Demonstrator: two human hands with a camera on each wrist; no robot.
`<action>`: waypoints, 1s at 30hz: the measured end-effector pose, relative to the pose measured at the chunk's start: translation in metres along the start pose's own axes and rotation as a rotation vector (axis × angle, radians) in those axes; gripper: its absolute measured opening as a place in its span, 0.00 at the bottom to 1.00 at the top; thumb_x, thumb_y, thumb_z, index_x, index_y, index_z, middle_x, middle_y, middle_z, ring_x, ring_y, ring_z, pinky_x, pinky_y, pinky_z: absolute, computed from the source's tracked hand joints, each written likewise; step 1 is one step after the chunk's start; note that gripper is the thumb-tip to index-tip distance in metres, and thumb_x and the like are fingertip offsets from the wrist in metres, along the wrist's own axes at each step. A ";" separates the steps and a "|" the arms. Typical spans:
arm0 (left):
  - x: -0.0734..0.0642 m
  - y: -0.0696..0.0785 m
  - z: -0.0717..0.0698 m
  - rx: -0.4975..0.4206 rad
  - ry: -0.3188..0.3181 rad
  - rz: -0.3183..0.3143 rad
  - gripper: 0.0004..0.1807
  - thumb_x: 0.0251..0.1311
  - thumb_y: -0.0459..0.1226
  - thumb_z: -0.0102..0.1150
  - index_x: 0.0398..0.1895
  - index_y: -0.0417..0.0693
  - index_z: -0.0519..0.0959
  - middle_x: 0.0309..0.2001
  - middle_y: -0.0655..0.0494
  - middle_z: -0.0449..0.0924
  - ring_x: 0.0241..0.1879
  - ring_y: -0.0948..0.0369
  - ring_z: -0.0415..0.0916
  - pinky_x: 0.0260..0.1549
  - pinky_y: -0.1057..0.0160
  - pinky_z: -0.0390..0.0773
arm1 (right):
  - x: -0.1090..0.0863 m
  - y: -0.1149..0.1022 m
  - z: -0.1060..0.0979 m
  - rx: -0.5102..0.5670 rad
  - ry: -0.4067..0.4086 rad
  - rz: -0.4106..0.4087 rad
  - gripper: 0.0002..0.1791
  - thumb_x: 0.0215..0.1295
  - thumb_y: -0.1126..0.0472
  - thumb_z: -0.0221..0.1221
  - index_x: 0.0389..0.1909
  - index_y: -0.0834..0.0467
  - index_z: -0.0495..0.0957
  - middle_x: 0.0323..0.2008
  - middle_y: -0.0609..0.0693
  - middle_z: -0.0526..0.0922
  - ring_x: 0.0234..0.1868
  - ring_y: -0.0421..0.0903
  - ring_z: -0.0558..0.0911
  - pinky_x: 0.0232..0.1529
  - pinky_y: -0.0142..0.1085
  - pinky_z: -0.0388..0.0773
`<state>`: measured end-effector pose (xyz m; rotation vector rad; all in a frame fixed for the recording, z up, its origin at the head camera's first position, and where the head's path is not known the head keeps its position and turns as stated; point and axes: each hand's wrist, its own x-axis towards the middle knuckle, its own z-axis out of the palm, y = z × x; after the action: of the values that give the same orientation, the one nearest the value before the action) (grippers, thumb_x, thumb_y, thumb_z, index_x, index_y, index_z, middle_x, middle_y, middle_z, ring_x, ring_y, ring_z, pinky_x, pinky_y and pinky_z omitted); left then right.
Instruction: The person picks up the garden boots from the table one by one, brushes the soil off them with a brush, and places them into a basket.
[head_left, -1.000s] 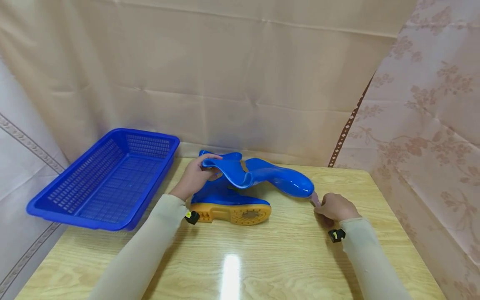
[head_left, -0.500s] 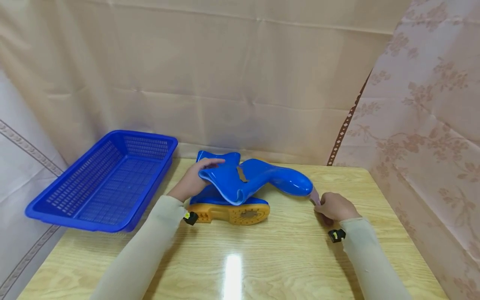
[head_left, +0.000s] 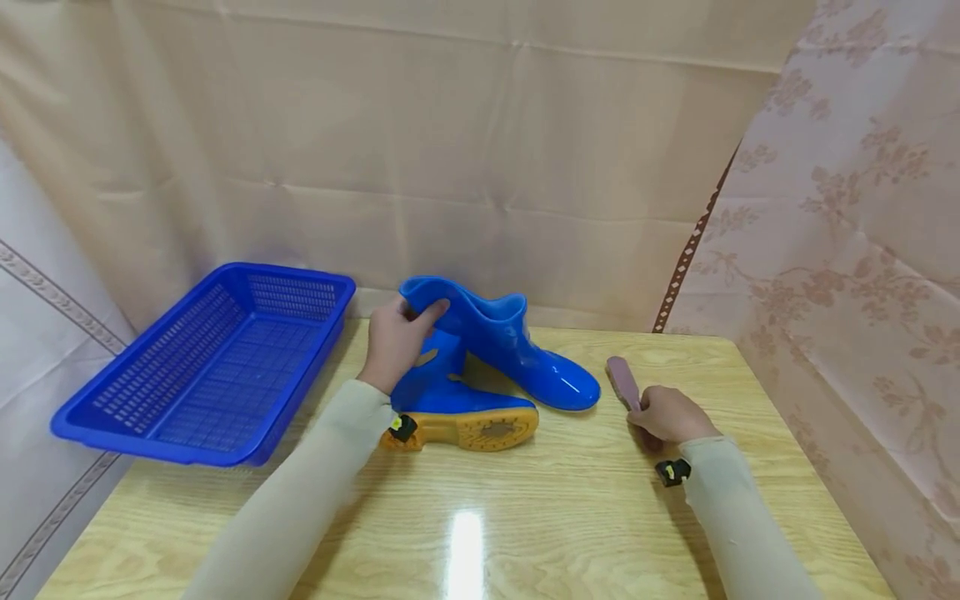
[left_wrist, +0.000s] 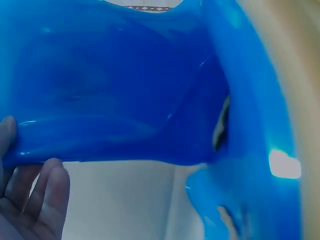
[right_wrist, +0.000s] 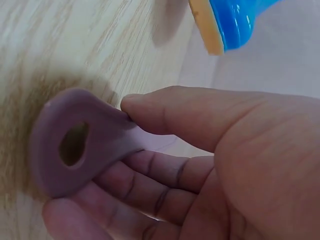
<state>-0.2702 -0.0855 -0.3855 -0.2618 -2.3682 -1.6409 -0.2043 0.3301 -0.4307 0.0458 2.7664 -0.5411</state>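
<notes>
My left hand (head_left: 397, 337) grips a glossy blue rain boot (head_left: 543, 375) by the shaft near its top rim. That boot leans with its toe to the right, its shaft crossing behind a second blue rain boot (head_left: 472, 400), which lies on its side with the yellow-orange sole facing me. In the left wrist view the boot's shaft (left_wrist: 100, 90) passes between thumb and fingers. At the right, my right hand (head_left: 675, 414) holds a mauve brush (head_left: 622, 379) by the handle, close over the table. The right wrist view shows a hole in the handle (right_wrist: 50, 150) end.
A blue plastic basket (head_left: 296, 408) with slotted walls stands at the left of the wood-grain table (head_left: 570, 517). A beige cloth (head_left: 480, 167) hangs behind, and a floral cloth (head_left: 885, 292) closes the right side.
The left hand has turned the boot more upright, its opening now upward and its toe lower and further left. The brush's head has come into view; the right hand stays put.
</notes>
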 end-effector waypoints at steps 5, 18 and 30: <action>0.007 -0.002 0.000 -0.029 -0.196 0.102 0.11 0.71 0.46 0.64 0.49 0.52 0.81 0.45 0.51 0.84 0.46 0.53 0.83 0.40 0.56 0.81 | 0.004 0.001 0.000 -0.015 0.003 0.012 0.13 0.73 0.56 0.60 0.38 0.65 0.76 0.25 0.53 0.78 0.24 0.47 0.76 0.26 0.38 0.72; 0.026 -0.022 0.007 0.130 -0.499 -0.007 0.09 0.75 0.41 0.59 0.49 0.46 0.81 0.53 0.47 0.85 0.46 0.45 0.87 0.45 0.47 0.85 | 0.007 -0.002 0.003 -0.016 0.017 0.000 0.13 0.73 0.56 0.61 0.40 0.65 0.77 0.27 0.52 0.76 0.27 0.47 0.75 0.27 0.38 0.70; 0.034 0.009 0.028 0.052 -0.243 0.016 0.09 0.72 0.47 0.62 0.43 0.54 0.81 0.39 0.57 0.86 0.38 0.56 0.86 0.39 0.57 0.87 | 0.006 0.005 0.001 0.087 0.107 -0.065 0.10 0.75 0.62 0.52 0.39 0.66 0.76 0.28 0.55 0.78 0.22 0.47 0.75 0.23 0.39 0.72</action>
<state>-0.3027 -0.0561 -0.3769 -0.4951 -2.5717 -1.6190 -0.2092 0.3343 -0.4351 0.0049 2.8554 -0.6947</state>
